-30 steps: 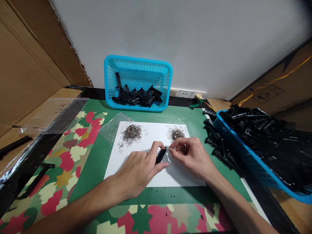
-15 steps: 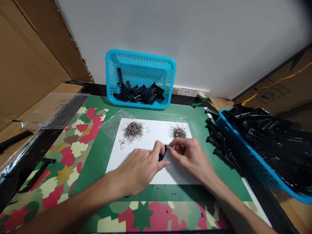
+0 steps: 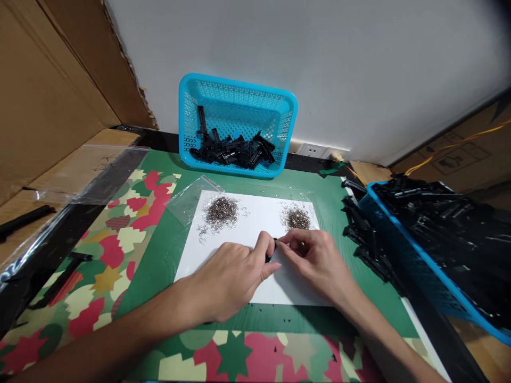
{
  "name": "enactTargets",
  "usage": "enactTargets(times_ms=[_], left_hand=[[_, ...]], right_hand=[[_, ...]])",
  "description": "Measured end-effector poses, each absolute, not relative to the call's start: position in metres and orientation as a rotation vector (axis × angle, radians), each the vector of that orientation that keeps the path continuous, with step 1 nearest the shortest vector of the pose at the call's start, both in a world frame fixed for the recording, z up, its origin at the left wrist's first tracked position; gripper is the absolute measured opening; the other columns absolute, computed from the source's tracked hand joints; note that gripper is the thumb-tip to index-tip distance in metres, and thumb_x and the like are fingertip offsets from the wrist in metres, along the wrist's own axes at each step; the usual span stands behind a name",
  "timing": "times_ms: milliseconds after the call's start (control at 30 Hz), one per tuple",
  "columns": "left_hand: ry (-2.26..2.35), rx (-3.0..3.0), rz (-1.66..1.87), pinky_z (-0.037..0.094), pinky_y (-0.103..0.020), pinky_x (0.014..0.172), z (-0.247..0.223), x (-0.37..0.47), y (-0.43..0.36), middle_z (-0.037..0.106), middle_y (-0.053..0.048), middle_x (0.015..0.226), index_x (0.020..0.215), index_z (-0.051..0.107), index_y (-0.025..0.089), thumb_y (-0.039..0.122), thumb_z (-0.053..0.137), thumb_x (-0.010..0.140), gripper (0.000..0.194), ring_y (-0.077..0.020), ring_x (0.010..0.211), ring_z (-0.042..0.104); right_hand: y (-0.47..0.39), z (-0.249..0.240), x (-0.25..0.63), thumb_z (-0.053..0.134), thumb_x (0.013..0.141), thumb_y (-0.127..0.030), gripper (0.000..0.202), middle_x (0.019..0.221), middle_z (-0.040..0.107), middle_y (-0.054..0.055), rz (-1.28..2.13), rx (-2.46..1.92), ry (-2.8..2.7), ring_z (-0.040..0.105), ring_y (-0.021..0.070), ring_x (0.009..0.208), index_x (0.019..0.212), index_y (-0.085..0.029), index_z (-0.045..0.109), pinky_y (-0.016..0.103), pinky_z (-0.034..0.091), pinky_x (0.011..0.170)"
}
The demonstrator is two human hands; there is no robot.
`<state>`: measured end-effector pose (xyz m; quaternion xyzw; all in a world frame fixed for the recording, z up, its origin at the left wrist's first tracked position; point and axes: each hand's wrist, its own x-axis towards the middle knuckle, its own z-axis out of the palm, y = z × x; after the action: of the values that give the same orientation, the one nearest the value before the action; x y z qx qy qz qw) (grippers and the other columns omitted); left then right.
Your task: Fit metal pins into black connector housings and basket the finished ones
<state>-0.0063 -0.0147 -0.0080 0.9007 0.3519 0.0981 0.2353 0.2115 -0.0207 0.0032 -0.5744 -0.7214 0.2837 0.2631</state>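
My left hand (image 3: 235, 271) is closed around a small black plastic part (image 3: 271, 255), gripped between thumb and curled index finger. Most of that part is hidden by the fingers. At its upper end, the pinched thumb and index finger of my right hand (image 3: 315, 258) meet it; whatever they hold is too small to make out. Both hands are over a white paper sheet (image 3: 261, 205). Beyond them on the sheet lie two piles of tiny bent metal pieces, a left pile (image 3: 222, 212) and a right pile (image 3: 297, 218).
At the back stands a blue basket (image 3: 238, 171) holding several black plastic parts. Another blue basket (image 3: 423, 260), heaped with black parts, is at the right, with loose black parts (image 3: 369, 242) beside it. A clear plastic bag (image 3: 186, 202) touches the sheet's left corner.
The view has shifted slightly, so the scene sits a little further right. My hands keep nearly the same hold, with the black part now showing less between the fingers.
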Motion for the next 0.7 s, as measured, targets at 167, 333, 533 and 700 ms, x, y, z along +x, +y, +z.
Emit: enactTargets(times_ms=[167,333,533,700], left_hand=[[0.970,2.431,0.277,0.023,-0.032,0.053,-0.008,-0.006,-0.012,0.057,0.003,0.070,0.114,0.037,0.024,0.040,0.028,0.114,0.019,-0.0219,0.056,0.060],[0.956,2.400,0.266,0.023,-0.032,0.052,-0.005,-0.009,-0.011,0.051,0.005,0.064,0.112,0.037,0.024,0.039,0.029,0.114,0.017,-0.0211,0.052,0.055],[0.919,2.388,0.282,0.024,-0.033,0.055,-0.006,-0.009,-0.012,0.056,0.004,0.069,0.108,0.037,0.024,0.037,0.028,0.114,0.017,-0.0212,0.057,0.059],[0.912,2.411,0.260,0.025,-0.034,0.056,-0.005,-0.008,-0.011,0.063,0.001,0.075,0.110,0.037,0.024,0.038,0.027,0.114,0.018,-0.0232,0.062,0.063]], right_hand=[[-0.022,0.020,0.230,0.069,0.097,-0.036,0.022,0.059,0.058,0.000,0.799,-1.653,-1.965,0.048,0.0140,0.052,0.101,-0.020,0.082,0.028,0.033,0.048],[-0.021,0.022,0.232,0.050,0.109,-0.045,0.036,0.088,0.065,0.006,0.967,-1.343,-1.614,0.059,0.0192,0.081,0.118,-0.025,0.078,0.031,0.047,0.072],[-0.012,-0.007,0.198,0.050,0.109,-0.045,0.035,0.100,0.071,0.009,1.211,-1.069,-1.256,0.066,0.0208,0.092,0.114,-0.021,0.076,0.036,0.055,0.088],[-0.011,-0.013,0.192,0.053,0.108,-0.048,0.035,0.105,0.075,0.011,1.271,-1.087,-1.195,0.071,0.0214,0.094,0.111,-0.020,0.074,0.038,0.059,0.094]])
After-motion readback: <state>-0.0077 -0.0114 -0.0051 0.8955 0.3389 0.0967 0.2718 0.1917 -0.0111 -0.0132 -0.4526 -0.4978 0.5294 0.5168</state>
